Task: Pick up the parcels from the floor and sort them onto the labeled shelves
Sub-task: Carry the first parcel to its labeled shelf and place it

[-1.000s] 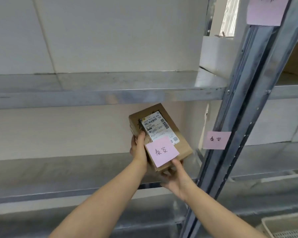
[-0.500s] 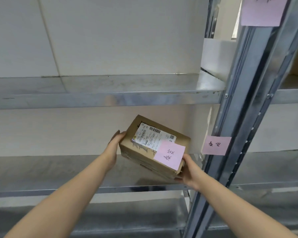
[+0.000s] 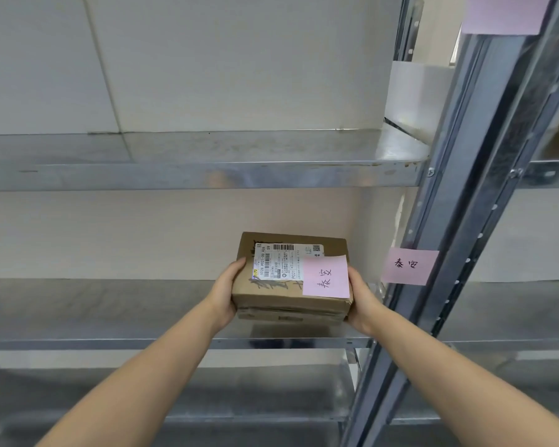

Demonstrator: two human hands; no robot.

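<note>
A brown cardboard parcel [image 3: 271, 295] with a white shipping label and a pink handwritten note on top lies level over the middle metal shelf [image 3: 110, 311]. My left hand [image 3: 225, 293] grips its left side and my right hand [image 3: 362, 301] grips its right side. Whether the parcel's bottom touches the shelf I cannot tell. A pink shelf label [image 3: 409, 265] with matching handwriting sticks to the upright post [image 3: 471, 175] just right of the parcel.
An upper metal shelf [image 3: 207, 162] runs above the parcel and a lower shelf [image 3: 207, 398] below. Another pink label [image 3: 504, 12] sits high on the post. A white box [image 3: 417, 98] stands at the upper shelf's right end. Another shelf bay continues on the right.
The parcel has turned from tilted to level and moved forward into the middle shelf bay. My left hand shifted to its left side and my right hand to its right side.
</note>
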